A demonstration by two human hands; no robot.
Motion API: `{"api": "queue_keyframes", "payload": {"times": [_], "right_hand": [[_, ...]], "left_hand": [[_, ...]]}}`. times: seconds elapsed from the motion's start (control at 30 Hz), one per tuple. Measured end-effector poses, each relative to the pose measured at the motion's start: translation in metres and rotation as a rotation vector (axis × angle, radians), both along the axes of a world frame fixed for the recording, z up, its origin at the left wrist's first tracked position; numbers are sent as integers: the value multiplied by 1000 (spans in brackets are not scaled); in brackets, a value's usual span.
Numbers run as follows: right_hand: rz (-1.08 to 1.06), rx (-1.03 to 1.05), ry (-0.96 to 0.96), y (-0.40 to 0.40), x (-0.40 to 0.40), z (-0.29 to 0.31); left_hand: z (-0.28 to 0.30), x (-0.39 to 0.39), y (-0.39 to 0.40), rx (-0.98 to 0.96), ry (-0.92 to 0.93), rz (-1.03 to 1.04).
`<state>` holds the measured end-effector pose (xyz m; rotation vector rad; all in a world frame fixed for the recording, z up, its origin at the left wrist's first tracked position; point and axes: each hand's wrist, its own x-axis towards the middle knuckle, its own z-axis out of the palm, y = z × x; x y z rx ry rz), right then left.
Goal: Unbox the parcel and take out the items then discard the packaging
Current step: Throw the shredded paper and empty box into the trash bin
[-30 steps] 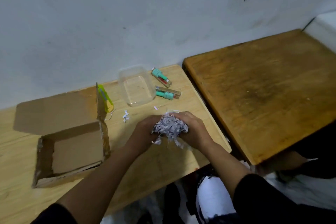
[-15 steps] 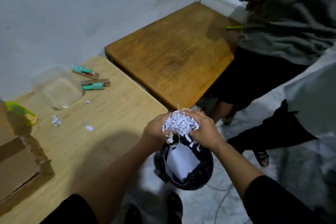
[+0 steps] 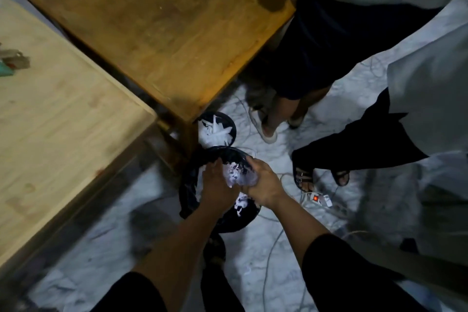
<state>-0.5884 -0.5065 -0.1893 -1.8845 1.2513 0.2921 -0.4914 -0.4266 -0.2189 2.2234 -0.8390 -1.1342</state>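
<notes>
Here the left hand (image 3: 217,191) and the right hand (image 3: 263,185) are pressed toward each other over the black bin (image 3: 188,187) on the floor, with a wad of shredded paper (image 3: 236,176) squeezed between the palms. The fingers of both hands curl inward around the wad, closed on it from either side; a few strips (image 3: 240,204) hang or drop below the hands into the bin's black liner. The bin stands beside the corner of the dark wooden table (image 3: 157,28), and a second, smaller bin (image 3: 230,125) with white scraps sits just behind it.

The paper looks very light, soft and loose, so it likely sheds strips whenever the grip slackens. It seems best held as it is, cupped from both sides with the palms compressing it, and let go low inside the rim so that stray bits land in the liner and not on the marble floor (image 3: 106,248) among the cables (image 3: 273,243).
</notes>
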Motion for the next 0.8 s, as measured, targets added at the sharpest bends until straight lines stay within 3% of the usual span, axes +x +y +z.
{"api": "queue_keyframes", "payload": {"times": [0.1, 0.2, 0.37, 0.57, 0.8], "right_hand": [[132, -51, 116, -3, -5, -14], [227, -88, 190, -4, -10, -15], [308, -256, 171, -9, -10, 9], [272, -350, 99, -19, 20, 55], [396, -477, 43, -33, 72, 142]], "left_hand": [[-14, -10, -7, 101, -71, -98], [-15, -14, -8, 140, -264, -199], [12, -8, -12, 108, -411, -285], [63, 15, -23, 21, -483, -222], [144, 58, -23, -122, -606, -88]]}}
